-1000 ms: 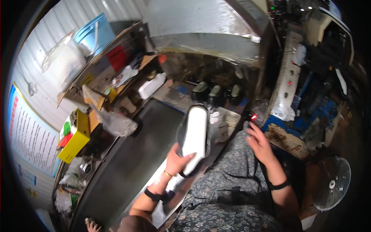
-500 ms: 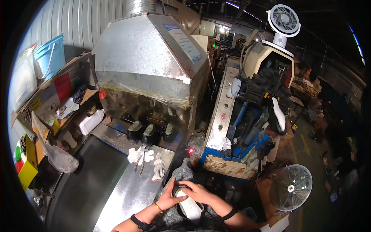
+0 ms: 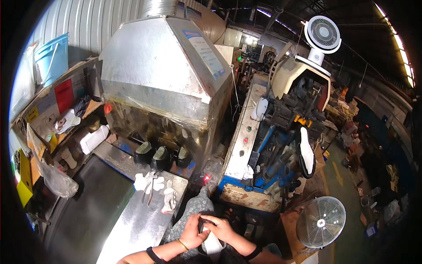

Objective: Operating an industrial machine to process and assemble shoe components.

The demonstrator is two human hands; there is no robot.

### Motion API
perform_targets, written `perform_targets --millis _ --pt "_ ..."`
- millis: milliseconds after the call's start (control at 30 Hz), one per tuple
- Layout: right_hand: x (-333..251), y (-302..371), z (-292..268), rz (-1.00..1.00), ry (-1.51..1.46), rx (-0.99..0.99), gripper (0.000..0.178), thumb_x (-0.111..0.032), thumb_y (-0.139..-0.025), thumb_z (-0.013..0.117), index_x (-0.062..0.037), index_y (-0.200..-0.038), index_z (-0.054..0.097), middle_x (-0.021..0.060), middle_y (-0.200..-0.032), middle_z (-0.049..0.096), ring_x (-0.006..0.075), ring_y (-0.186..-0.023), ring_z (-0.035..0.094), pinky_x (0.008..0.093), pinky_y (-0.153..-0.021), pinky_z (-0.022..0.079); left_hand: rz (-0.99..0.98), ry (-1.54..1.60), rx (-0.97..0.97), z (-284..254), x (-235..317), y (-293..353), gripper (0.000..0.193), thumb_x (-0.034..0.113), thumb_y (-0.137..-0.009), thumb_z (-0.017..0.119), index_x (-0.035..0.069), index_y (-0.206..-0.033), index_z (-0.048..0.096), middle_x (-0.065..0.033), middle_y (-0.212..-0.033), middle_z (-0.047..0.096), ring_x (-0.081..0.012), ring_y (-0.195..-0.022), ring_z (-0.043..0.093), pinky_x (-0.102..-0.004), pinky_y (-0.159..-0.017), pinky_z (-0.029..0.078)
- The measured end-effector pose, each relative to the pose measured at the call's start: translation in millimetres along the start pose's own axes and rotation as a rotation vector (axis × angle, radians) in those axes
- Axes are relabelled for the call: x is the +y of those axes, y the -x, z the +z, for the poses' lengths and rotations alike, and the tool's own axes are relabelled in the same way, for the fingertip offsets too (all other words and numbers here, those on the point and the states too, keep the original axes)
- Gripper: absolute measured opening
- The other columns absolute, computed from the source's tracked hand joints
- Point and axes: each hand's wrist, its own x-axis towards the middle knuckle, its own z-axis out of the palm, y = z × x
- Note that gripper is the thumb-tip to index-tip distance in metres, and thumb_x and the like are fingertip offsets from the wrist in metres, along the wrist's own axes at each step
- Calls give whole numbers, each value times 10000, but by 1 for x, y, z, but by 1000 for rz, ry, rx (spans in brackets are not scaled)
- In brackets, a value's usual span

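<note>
Low in front of me, over my lap, is a dark shoe upper with a white insole face (image 3: 212, 245). My left hand (image 3: 192, 233) wraps round its far end from the left side. From the right, my right hand (image 3: 221, 229) closes on that same end, its fingers meeting the left ones at the rim. The hands cover much of the far end, and the near end is partly out of sight at the lower edge. Grey patterned cloth (image 3: 197, 209) lies under and beyond my hands.
Left of me, pliers (image 3: 151, 190) and white gloves (image 3: 169, 198) rest on a metal table (image 3: 136, 224). Several black shoes (image 3: 161, 158) stand before a metal hood (image 3: 145, 61). Ahead, a machine (image 3: 250, 193) carries a white-soled shoe (image 3: 306, 152). A fan (image 3: 321, 222) stands at right.
The view has turned slightly, so the surroundings sit further left. Both hands stay on the shoe upper, and less of its white face shows now.
</note>
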Motion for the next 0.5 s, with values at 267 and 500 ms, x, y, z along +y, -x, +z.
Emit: perform_targets --millis 267,500 --pt "17 54 0 136 36 220 226 -160 -989 582 -4 -827 603 -16 -660 502 60 -671 442 295 -568 418 -301 230 -291 -31 -25 -43 725 127 -788 776 45 -1427 445 -165 -1421 497 -273 -1318 478 -368 -1094 392" --pt "69 33 32 748 -472 123 671 -538 -1032 376 67 -1152 642 89 -1039 703 217 -957 656 355 -856 494 -412 698 -149 -29 -40 -17 514 105 -886 728 67 -1344 497 -27 -1185 586 -119 -1075 550 -268 -932 467"
